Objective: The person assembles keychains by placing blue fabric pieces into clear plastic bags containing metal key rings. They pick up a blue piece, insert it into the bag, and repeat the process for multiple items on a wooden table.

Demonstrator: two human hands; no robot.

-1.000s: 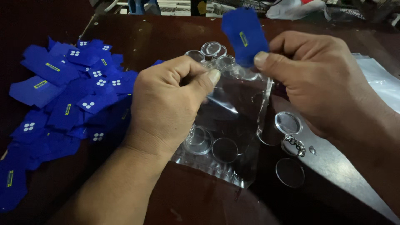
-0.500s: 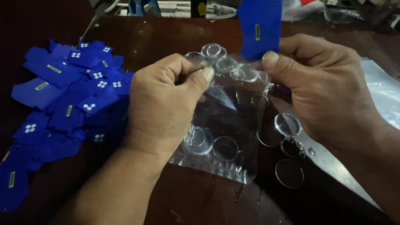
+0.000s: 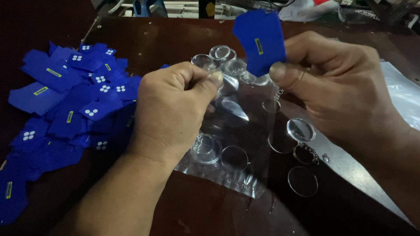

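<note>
A dark brown wooden table (image 3: 175,39) fills the view, its surface dull and scratched. On its left side lies a heap of blue cut-out pieces (image 3: 65,113), overlapping one another, some marked with four white dots and others with a short yellow bar. At the centre lies a clear plastic bag (image 3: 238,131), crinkled and glossy, holding transparent round discs; a second sheet of clear plastic (image 3: 404,98) lies at the right edge.

The left hand (image 3: 173,111) is closed in a loose fist over the upper part of the bag, thumb pressed against the forefinger, pinching the clear film or a small clear piece; which of the two cannot be told. The right hand (image 3: 339,87) grips a blue cut-out (image 3: 259,41) between thumb and fingers and holds it upright above the bag, near the top of the view. This piece is flat, deep blue, shaped like a small shirt with short sleeve stubs and a notched upper edge, and carries one small yellow bar near its middle.

Below the right hand, a clear round keyring case (image 3: 301,130) with a short metal chain and ring rests on the plastic. A loose clear disc (image 3: 302,181) lies just beside it on the table.
</note>
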